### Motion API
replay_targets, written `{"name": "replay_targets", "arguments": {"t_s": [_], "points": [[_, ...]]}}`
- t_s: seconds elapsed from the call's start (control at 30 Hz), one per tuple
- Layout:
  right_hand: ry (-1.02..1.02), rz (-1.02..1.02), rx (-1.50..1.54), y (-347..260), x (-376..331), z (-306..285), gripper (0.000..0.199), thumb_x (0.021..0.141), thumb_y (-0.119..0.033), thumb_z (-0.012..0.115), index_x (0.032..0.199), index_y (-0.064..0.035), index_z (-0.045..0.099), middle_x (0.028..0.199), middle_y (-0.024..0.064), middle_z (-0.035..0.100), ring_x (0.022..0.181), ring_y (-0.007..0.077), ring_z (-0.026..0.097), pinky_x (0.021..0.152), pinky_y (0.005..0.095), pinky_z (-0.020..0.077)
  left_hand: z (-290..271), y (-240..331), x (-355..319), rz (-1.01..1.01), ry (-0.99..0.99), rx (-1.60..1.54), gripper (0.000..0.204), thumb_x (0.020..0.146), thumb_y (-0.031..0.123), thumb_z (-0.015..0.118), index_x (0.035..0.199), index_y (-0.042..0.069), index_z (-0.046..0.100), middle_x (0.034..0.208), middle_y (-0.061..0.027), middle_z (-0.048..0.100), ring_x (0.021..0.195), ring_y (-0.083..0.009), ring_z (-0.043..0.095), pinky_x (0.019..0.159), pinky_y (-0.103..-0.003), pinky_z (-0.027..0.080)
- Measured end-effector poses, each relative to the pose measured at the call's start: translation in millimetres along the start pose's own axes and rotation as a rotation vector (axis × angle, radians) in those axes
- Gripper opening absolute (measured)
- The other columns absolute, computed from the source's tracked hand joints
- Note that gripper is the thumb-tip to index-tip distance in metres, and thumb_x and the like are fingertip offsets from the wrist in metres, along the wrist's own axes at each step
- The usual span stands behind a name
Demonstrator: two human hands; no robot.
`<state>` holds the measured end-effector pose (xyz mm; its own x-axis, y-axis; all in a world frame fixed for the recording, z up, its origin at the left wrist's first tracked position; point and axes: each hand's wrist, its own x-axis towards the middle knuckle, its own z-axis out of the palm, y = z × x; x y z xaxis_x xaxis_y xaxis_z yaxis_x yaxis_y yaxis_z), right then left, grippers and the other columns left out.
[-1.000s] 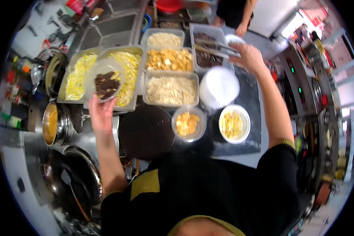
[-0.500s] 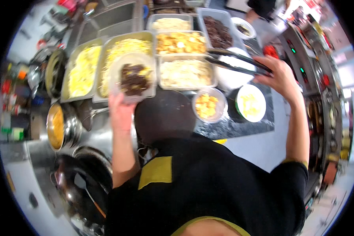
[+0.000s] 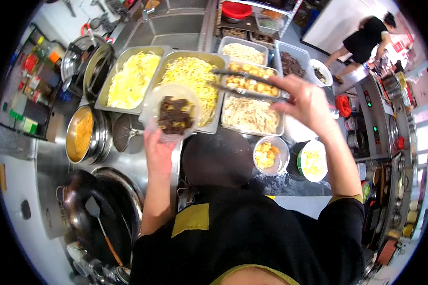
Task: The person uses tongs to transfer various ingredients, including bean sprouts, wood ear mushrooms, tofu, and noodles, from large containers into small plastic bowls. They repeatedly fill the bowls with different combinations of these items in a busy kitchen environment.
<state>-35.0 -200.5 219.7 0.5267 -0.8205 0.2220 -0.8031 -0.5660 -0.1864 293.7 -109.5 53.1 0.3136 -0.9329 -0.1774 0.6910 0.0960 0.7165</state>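
My left hand holds up a clear plastic container with dark brown food pieces in it, over the near edge of a metal tray of pale yellow noodles. My right hand grips metal tongs that point left, their tips above the noodle tray and a tray of fried golden chunks. The tongs' jaws look empty. A tray of thin white noodles lies just below the tongs.
A tray of flat yellow noodles, a pot of orange sauce, a dark wok with a spatula, a round dark lid, two small bowls, and a tub of dark food. Another person stands far right.
My right hand has swung the tongs left, from over the right-hand bowls to above the noodle trays. The container in my left hand stays held up near the noodle tray.
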Motion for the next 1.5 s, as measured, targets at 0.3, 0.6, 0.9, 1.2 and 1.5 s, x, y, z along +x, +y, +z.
{"name": "replay_targets", "arguments": {"t_s": [0.3,0.6,0.9,1.2,1.5], "points": [[-0.113,-0.227,-0.134,21.8,80.1,-35.2,0.054,0.073,-0.037,0.077,0.111,0.0,0.064,0.098,0.0224,0.068,0.093,0.0366,0.065,0.079,0.0428,0.0525,-113.1,70.3,-20.0,0.193,0.291,0.037,0.063,0.092,0.037,0.058,0.143,0.005,0.041,0.145,-0.015,0.045,0.129,-0.0332,0.048,0.109,-0.054,0.039],[-0.182,-0.109,-0.248,25.8,47.7,-24.3,0.056,0.072,-0.031,0.081,0.12,-0.0051,0.067,0.104,0.0119,0.071,0.089,0.0238,0.069,0.08,0.0325,0.0548,-112.0,38.9,-14.7,0.139,0.323,-0.079,0.055,0.092,0.031,0.061,0.139,0.006,0.047,0.145,-0.0129,0.044,0.13,-0.0329,0.047,0.102,-0.059,0.044],[-0.366,0.416,-0.287,50.9,-140.2,-81.2,0.039,0.071,-0.024,0.083,0.106,-0.0108,0.073,0.089,0.0077,0.072,0.082,0.0214,0.07,0.072,0.0335,0.0544,-77.6,40.6,-2.6,0.098,0.165,0.07,0.058,0.099,0.036,0.046,0.146,0.004,0.036,0.144,-0.0144,0.046,0.124,-0.0327,0.053,0.107,-0.052,0.042],[-0.426,0.931,-0.37,61.9,-296.3,49.3,0.047,0.071,-0.036,0.08,0.109,-0.0122,0.065,0.092,0.0081,0.064,0.087,0.0272,0.068,0.071,0.0408,0.054,90.4,-48.7,-18.7,-0.125,-0.17,0.135,0.058,0.101,0.033,0.039,0.148,0.001,0.031,0.147,-0.0182,0.039,0.135,-0.0359,0.04,0.108,-0.057,0.039],[-0.125,0.998,-0.1,83.5,-361.2,16.8,0.026,0.078,-0.028,0.074,0.096,-0.0104,0.07,0.088,0.0096,0.068,0.081,0.0308,0.068,0.072,0.0394,0.0536,129.8,-150.9,-68.6,-0.545,-0.462,0.188,0.057,0.096,0.016,0.05,0.148,0.006,0.032,0.146,-0.0124,0.042,0.133,-0.0261,0.044,0.106,-0.047,0.042]]}}
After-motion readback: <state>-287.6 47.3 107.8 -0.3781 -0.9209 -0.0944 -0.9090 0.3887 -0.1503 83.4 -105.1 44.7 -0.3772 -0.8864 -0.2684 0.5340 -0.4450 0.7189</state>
